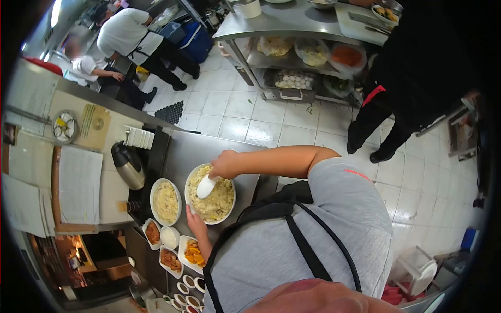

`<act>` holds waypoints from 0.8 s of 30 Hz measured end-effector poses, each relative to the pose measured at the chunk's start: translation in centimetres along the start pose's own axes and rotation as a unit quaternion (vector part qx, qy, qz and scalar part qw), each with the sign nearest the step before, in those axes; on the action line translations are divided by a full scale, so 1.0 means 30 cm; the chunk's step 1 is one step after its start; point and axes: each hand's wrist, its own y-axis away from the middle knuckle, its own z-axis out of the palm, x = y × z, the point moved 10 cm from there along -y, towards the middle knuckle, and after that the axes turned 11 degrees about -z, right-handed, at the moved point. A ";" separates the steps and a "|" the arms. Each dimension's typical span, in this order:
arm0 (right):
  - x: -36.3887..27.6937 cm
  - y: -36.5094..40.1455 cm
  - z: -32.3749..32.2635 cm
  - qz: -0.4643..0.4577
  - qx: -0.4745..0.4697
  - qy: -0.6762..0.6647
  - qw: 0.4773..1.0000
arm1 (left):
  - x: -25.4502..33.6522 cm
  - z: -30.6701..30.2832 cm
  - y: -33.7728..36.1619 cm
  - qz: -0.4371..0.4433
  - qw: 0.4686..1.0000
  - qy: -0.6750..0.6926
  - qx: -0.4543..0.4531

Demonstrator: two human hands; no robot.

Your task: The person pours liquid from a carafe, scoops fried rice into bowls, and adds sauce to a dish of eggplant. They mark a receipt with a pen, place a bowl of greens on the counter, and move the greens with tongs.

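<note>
My right hand (225,165) is closed around the handle of a white rice paddle (205,188). The paddle's blade rests on yellowish fried rice (217,201) inside a white oval bowl (234,203). At the near side of that bowl, my left hand (196,223) holds its rim; some of its fingers are hidden. A second white bowl (179,210) of similar rice (166,201) stands just to the left.
Small white dishes of orange food (193,254) and browned pieces (170,260), plus several sauce cups (182,288), sit near my left arm. A thermos jug (128,166) stands behind the bowls. Co-workers (136,39) are across the kitchen; another person (396,99) stands right, beside a steel prep table (292,25).
</note>
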 end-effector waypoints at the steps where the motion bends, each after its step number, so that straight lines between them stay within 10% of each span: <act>1: 0.007 0.002 0.034 0.004 -0.013 -0.006 1.000 | -0.011 0.001 -0.001 -0.002 1.000 -0.002 0.001; 24: -0.066 0.031 0.023 0.112 0.015 -0.006 0.994 | -0.024 -0.006 -0.007 0.014 0.999 0.021 0.034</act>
